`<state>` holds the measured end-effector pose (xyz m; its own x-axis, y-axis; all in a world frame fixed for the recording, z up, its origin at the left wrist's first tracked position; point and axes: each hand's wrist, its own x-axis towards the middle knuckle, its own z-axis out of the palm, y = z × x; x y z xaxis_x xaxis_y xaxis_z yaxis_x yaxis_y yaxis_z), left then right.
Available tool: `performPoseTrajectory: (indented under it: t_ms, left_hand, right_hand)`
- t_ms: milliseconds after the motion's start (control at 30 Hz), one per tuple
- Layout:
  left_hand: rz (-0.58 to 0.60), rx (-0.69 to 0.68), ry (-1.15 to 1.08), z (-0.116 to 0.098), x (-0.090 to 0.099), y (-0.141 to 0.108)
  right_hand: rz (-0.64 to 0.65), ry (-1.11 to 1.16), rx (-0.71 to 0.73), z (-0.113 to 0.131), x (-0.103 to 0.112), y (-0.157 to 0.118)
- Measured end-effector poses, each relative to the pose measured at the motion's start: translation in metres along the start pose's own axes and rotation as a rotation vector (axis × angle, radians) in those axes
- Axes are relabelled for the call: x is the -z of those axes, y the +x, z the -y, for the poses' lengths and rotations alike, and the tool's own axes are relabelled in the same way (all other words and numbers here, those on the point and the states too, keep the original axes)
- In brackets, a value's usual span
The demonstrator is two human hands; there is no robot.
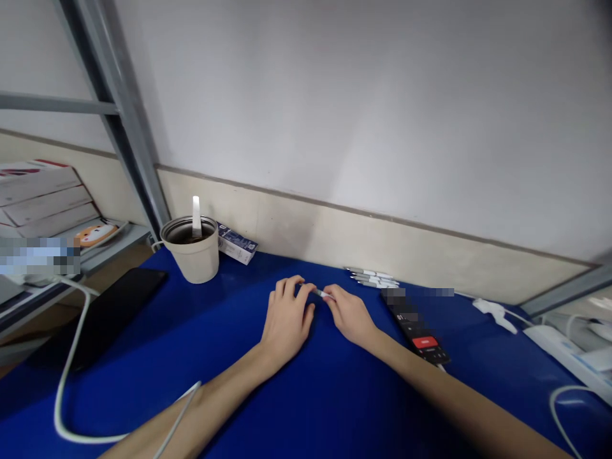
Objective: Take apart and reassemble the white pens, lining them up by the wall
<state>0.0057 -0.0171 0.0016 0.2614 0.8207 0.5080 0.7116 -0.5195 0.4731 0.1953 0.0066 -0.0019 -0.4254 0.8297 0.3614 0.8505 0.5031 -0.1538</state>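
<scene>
Over the middle of the blue table [306, 395], a thin white and grey pen [320, 293] spans the gap between my two hands. My right hand [351, 313] pinches one end of it between thumb and fingers. The other end runs under the fingers of my left hand [287, 315], whose thumb stands a little apart from the curled fingers; the pen's tip there is hidden. Several similar pens [375, 278] lie side by side near the wall, beyond my right hand. A phone [415, 328] with a lit screen rests to the right of my right hand.
A beige bucket-like cup [197, 255] with a white handle sticking out stands back left, beside a small blue and white box [238, 243]. A black tablet-like slab [115, 312] lies left. A white cable [62, 382] crosses my left forearm. A power strip [568, 357] sits right.
</scene>
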Motion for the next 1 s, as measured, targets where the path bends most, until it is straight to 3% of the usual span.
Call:
performPoseTrajectory:
  t_ms: [133,300,533,767,1000]
  left_hand:
    - [0.138,-0.100,0.034,0.001,-0.004,0.001]
    - [0.245,-0.153,0.030,0.004,-0.010,0.003]
    - [0.351,-0.069,-0.023,0.004,-0.008,0.005]
    - [0.324,-0.049,-0.196,0.000,-0.005,0.001]
    - [0.331,-0.047,-0.116,0.001,-0.005,0.004]
  right_hand:
    - [0.088,0.058,0.051,0.000,0.009,-0.023]
    - [0.087,0.099,0.053,-0.004,0.010,-0.028]
    - [0.046,0.108,0.106,-0.004,0.011,-0.031]
    - [0.042,0.134,0.066,-0.004,0.010,-0.032]
    - [0.050,0.165,0.078,-0.004,0.007,-0.035]
